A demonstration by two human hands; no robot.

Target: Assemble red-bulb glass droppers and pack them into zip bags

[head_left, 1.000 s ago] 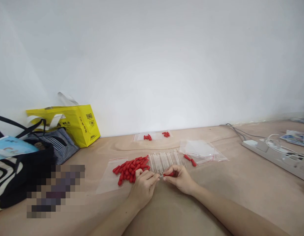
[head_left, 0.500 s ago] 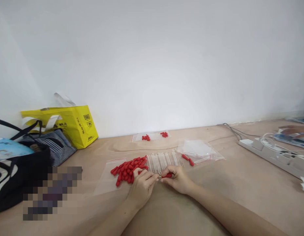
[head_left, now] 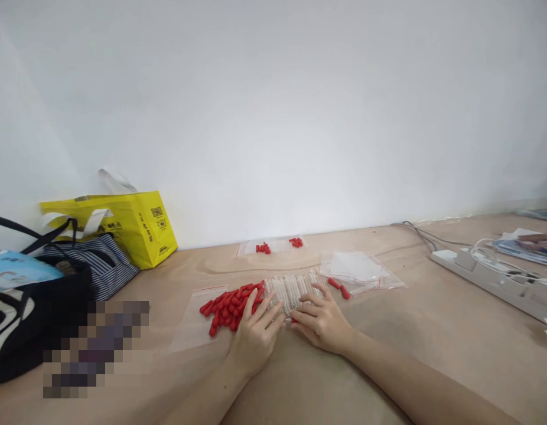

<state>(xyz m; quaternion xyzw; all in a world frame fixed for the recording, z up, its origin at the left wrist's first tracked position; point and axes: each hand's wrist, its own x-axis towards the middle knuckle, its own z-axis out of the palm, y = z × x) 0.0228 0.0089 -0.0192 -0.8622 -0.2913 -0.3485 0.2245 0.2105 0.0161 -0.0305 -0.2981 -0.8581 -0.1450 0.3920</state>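
Head view: 12 o'clock is straight ahead of me.
Thin clear tube [head_left: 287,320], red bit at right end: centre, between both hands, partly hidden.
Left hand [head_left: 256,333]: fingers loose at tube's left end; can't tell if pinching.
Right hand [head_left: 324,323]: fingers draped over red bit; grip can't tell.
Clear tube row [head_left: 289,290]: 12, just beyond.
Red bulb-shaped pieces [head_left: 231,306], heaped: 10.
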